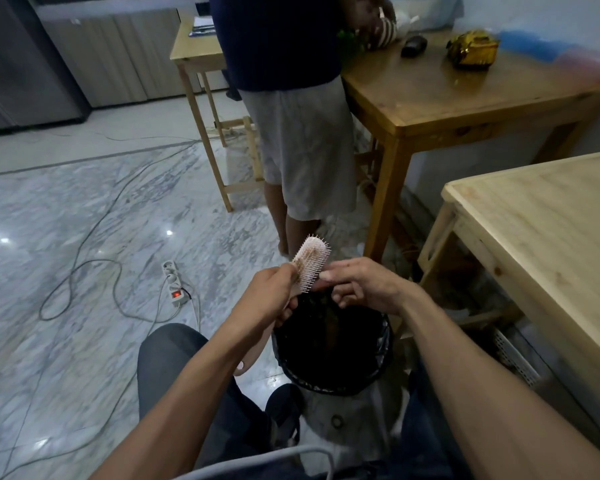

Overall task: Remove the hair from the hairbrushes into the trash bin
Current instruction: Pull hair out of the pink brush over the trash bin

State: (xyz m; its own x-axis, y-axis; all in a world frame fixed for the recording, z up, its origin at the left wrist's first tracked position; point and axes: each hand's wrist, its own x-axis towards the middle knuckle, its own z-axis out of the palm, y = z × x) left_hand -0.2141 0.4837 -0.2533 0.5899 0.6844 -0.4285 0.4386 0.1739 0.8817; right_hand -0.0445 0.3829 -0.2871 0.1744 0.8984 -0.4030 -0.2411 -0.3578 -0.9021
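both forearms reach out over the trash bin (329,379), so loosened hair falls in. left hand (271,292) grips the hairbrush (310,263) handle, bristles turned toward the right hand (357,284), whose fingertips pinch at strands just beside them.

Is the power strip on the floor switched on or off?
On. The rocker switch at the near end of the power strip glows red, and a plug sits in one of its sockets.
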